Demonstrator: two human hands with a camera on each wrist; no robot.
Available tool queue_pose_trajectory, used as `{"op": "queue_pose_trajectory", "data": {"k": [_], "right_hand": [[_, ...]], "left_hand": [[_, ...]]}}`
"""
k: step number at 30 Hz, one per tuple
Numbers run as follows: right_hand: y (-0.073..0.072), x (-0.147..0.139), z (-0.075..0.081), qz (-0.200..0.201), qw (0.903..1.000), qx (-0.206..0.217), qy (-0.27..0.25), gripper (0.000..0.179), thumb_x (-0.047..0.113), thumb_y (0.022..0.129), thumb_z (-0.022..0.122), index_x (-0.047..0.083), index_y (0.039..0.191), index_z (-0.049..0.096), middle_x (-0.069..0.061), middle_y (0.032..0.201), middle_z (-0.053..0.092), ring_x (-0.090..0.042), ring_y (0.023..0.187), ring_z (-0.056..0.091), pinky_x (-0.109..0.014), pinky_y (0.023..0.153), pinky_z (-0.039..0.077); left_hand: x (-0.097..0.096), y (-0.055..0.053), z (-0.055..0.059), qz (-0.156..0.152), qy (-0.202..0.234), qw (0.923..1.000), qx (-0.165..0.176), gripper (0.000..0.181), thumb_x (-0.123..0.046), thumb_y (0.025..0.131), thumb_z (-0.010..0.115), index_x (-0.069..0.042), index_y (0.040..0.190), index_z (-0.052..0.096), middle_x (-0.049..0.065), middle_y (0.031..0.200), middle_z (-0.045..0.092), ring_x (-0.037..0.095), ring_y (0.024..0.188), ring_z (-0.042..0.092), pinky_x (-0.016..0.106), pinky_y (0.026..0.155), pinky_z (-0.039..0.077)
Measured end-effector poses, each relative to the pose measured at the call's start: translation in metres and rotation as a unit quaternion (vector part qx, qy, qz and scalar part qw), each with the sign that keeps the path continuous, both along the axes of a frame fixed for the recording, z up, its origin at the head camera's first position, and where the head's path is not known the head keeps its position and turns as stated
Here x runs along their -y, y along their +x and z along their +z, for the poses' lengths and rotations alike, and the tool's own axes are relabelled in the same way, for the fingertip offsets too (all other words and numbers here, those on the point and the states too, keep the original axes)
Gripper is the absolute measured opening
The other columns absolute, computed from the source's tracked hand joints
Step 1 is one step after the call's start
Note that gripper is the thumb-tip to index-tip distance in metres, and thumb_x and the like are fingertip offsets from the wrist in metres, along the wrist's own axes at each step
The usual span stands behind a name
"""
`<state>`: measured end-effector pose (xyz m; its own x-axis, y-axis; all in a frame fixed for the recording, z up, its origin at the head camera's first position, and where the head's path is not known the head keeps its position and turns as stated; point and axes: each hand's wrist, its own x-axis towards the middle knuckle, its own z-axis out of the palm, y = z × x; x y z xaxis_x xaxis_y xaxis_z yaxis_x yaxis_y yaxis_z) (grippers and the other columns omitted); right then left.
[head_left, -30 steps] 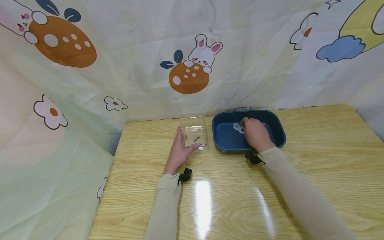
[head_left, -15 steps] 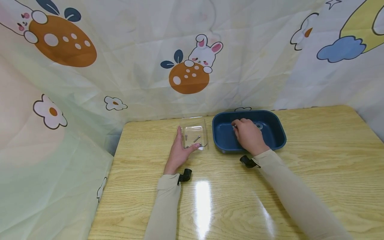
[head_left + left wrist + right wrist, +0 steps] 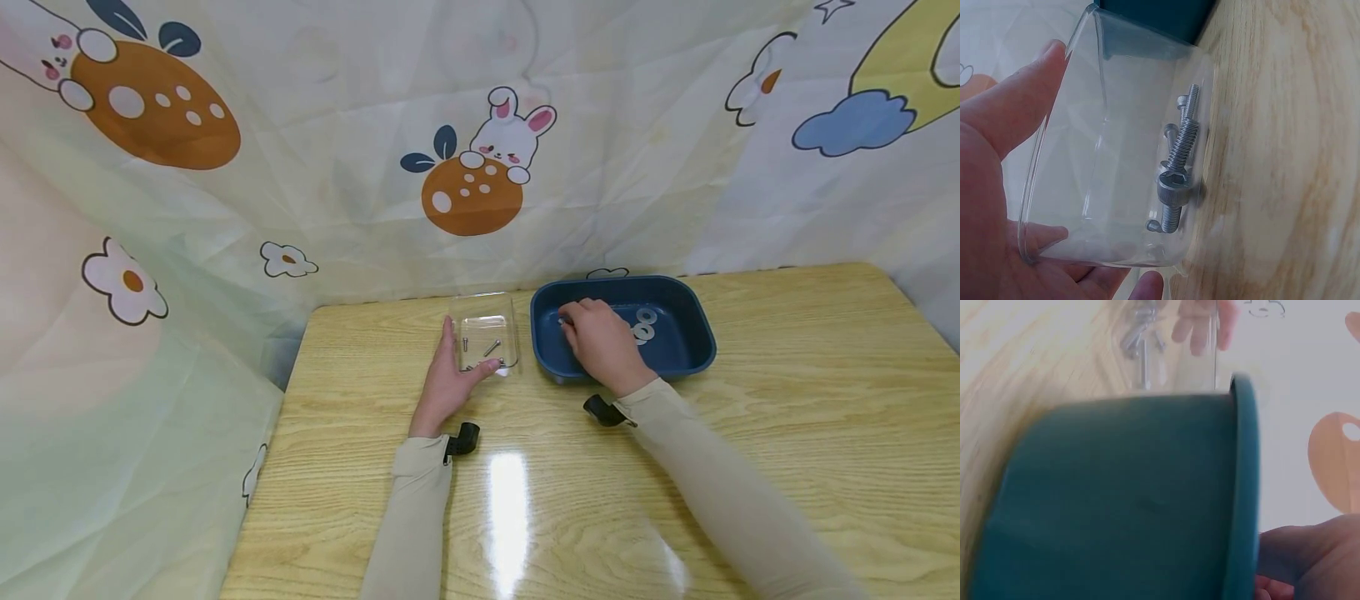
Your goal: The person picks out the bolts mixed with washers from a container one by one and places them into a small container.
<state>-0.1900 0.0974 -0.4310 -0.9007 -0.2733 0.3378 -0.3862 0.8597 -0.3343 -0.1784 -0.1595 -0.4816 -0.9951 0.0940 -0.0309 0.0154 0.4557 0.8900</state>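
Note:
My left hand [image 3: 444, 383] holds the clear plastic box [image 3: 510, 321], thumb and fingers spread around its near end. In the left wrist view several metal socket-head bolts [image 3: 1175, 178] of different sizes lie inside the box [image 3: 1094, 156]. My right hand [image 3: 602, 342] reaches into the dark blue basin [image 3: 697, 354] near its left side. A small light-grey piece shows at its pinched fingertips, its kind too small to tell. Several flat washers [image 3: 645, 332] lie to the right of that hand. In the right wrist view the basin wall [image 3: 1122, 494] hides most of the fingers.
Both containers stand side by side on a wood-grain table [image 3: 360, 342], with a narrow gap between them. A patterned cloth [image 3: 360, 217] hangs behind the table's back edge and down the left side. Black wrist cameras [image 3: 462, 438] sit on both wrists.
My right hand has moved left within the basin, with the small grey piece at its fingertips. The washers have come into view on its right. The left hand has stayed put.

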Motion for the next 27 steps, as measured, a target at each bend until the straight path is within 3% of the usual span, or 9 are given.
{"op": "queue_pose_trajectory", "data": {"k": [18, 27], "right_hand": [[0.006, 0.033, 0.002, 0.037, 0.9989, -0.030, -0.003, 0.018, 0.011, 0.096, 0.070, 0.002, 0.111, 0.075, -0.013, 0.100, 0.070, -0.029, 0.094, 0.065, -0.043, 0.076, 0.058], [0.006, 0.045, -0.001, 0.046, 0.9986, -0.023, -0.012, 0.018, 0.011, 0.096, 0.069, 0.005, 0.113, 0.074, -0.010, 0.099, 0.069, -0.026, 0.092, 0.063, -0.041, 0.075, 0.057]], "left_hand": [[-0.001, 0.002, 0.001, 0.000, 0.000, 1.0000, 0.004, 0.118, -0.049, 0.084, 0.080, -0.016, 0.163, -0.001, 0.010, 0.168, 0.010, 0.032, 0.152, 0.014, 0.054, 0.120, 0.017], [0.000, 0.000, -0.001, 0.005, -0.007, 1.0000, 0.001, 0.119, -0.051, 0.083, 0.080, -0.016, 0.163, 0.000, 0.010, 0.168, 0.012, 0.033, 0.152, 0.015, 0.053, 0.120, 0.016]]}}
